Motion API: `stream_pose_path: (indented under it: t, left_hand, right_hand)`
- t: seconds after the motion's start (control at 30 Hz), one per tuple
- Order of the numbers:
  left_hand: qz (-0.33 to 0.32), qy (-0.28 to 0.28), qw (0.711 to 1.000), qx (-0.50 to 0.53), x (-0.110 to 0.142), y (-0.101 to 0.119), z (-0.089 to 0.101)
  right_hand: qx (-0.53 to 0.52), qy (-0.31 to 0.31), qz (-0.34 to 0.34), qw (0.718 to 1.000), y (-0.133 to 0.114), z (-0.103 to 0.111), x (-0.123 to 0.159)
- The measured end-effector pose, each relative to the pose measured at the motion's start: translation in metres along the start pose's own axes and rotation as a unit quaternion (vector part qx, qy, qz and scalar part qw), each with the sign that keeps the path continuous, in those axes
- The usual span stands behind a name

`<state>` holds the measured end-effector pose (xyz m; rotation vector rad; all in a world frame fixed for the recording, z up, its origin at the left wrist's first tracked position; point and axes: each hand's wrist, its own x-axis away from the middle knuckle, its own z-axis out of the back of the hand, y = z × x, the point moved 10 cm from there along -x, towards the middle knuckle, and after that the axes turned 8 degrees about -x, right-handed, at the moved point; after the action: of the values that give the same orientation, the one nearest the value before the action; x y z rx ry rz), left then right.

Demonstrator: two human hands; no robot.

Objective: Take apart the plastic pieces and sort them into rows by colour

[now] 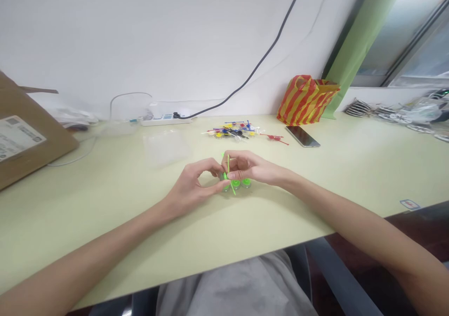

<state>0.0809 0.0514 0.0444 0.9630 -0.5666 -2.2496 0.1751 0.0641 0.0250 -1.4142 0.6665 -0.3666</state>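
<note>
Over the middle of the table, my left hand (191,183) and my right hand (250,167) meet at the fingertips. My right hand is closed in a pinch on a thin bright green plastic stick (233,188), which slants down past the thumb. The left thumb and index finger close around a small green plastic piece (225,176), partly covered by the fingers. Small round green pieces with clear rims, among them one round green piece (246,183), sit just under and beside the right fingers. Whether the stick and the left hand's piece are joined, I cannot tell.
Behind my hands lies a pile of colourful plastic parts (233,131), with red parts (275,138) beside it. A phone (303,136), a striped bag (307,101), a power strip (164,117), a clear plastic bag (166,147) and a cardboard box (31,129) surround the work area.
</note>
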Motion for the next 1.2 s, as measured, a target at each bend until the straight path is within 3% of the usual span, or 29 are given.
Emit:
stream_pose_path:
  t: [0.2,0.33,0.4,0.47,0.53,0.6,1.03,1.2]
  left_hand:
    - [-0.019,-0.001,0.999,-0.026,0.002,0.005,0.000]
    - [-0.011,0.057,0.996,-0.062,0.001,-0.002,0.012]
    - [-0.015,0.073,0.992,-0.102,0.000,-0.009,0.016]
    - [-0.044,0.061,0.985,-0.155,0.000,-0.013,0.016]
    - [-0.092,0.042,0.972,-0.213,0.000,-0.014,0.012]
    - [-0.125,0.032,0.960,-0.249,0.000,-0.014,0.010]
    - [-0.135,-0.024,0.955,-0.264,0.001,-0.014,-0.002]
    - [-0.138,-0.031,0.952,-0.270,0.000,-0.012,-0.004]
  right_hand:
    - [0.005,-0.023,-0.018,1.000,0.004,-0.003,0.002]
    - [0.100,0.066,0.034,0.992,-0.010,0.020,0.000]
    - [0.225,0.142,0.067,0.962,-0.019,0.042,0.004]
    - [0.369,0.194,0.078,0.906,-0.023,0.061,0.009]
    - [0.467,0.208,0.065,0.857,-0.017,0.076,0.012]
    - [0.507,0.197,0.047,0.838,-0.008,0.086,0.011]
    - [0.531,0.090,0.036,0.842,0.008,0.081,0.003]
    - [0.548,0.116,0.020,0.828,0.005,0.091,0.008]
